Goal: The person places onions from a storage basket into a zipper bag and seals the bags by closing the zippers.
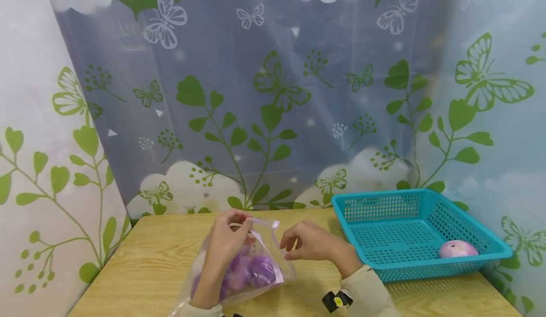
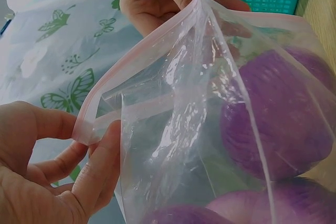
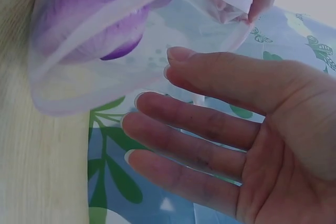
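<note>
A clear zip bag point(image 1: 264, 234) with a pale pink closure strip stands at the table's front. Several purple onions point(image 2: 281, 114) show through its film, also in the right wrist view as onions point(image 3: 92, 27). My left hand point(image 1: 226, 239) pinches one end of the bag's mouth between thumb and fingers. At the mouth's other side, my right hand point(image 1: 311, 243) has thumb and index fingertips together on the edge. Its other three fingers point(image 3: 194, 129) stretch out loosely. Film glare blurs part of the bag's contents.
To the right stands a turquoise plastic basket point(image 1: 401, 265) with perforated walls. One pale pink-purple onion point(image 1: 458, 249) lies in its front right corner. A printed curtain point(image 1: 256, 118) hangs behind the wooden table point(image 1: 158, 246).
</note>
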A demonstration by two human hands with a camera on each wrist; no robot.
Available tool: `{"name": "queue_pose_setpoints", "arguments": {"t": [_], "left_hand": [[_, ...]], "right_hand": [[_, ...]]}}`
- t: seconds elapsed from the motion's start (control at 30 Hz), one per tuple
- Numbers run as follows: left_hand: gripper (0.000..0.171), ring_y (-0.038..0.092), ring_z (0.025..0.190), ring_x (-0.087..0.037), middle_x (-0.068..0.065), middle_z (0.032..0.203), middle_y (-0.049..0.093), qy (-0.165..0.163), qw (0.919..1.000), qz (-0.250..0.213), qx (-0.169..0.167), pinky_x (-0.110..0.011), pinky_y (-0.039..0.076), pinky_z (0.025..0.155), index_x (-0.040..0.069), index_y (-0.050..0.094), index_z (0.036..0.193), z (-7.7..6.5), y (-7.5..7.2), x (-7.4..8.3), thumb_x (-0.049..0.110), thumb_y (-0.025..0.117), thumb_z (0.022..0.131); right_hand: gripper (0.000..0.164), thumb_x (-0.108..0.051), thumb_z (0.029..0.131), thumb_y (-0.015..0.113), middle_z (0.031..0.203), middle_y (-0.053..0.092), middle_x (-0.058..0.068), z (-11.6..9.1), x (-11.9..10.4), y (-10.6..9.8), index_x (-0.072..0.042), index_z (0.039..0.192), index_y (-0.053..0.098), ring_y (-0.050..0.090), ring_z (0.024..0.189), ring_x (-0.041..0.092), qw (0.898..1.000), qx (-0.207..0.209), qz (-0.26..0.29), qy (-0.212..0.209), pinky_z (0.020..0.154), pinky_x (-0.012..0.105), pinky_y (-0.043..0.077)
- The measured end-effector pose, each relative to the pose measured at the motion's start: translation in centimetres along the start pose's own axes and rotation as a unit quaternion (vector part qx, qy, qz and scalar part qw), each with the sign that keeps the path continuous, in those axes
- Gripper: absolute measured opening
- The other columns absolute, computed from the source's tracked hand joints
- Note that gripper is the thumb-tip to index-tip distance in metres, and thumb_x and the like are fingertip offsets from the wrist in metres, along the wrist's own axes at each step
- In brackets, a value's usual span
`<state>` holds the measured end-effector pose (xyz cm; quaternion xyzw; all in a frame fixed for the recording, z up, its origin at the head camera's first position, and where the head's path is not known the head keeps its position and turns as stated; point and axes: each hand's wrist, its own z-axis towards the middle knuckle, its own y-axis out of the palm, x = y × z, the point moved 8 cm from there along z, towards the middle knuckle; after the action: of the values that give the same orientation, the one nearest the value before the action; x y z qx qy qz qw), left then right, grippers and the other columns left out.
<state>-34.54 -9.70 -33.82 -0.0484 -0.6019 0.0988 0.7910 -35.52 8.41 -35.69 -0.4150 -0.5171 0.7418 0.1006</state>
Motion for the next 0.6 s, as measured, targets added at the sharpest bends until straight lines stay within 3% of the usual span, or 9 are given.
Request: {"name": "queue_pose_setpoints", "arguments": {"t": [0.6], "left_hand": [[0.015, 0.071, 0.076, -0.017, -0.019, 0.104, 0.068, -0.004, 1.0, 0.003, 0.001, -0.029, 0.068, 0.065, -0.003, 0.07, 0.108, 0.2, 0.1, -0.3, 0.006, 0.064, 0.097]], "right_hand": [[0.012, -0.011, 0.09, 0.078, 0.096, 0.077, 0.005, 0.1, 0.4, -1.2, -0.008, 0.101, 0.076, 0.07, 0.081, 0.01, 0.998, -0.033, -0.051, 0.014, 0.073, 0.018, 0.06]]}}
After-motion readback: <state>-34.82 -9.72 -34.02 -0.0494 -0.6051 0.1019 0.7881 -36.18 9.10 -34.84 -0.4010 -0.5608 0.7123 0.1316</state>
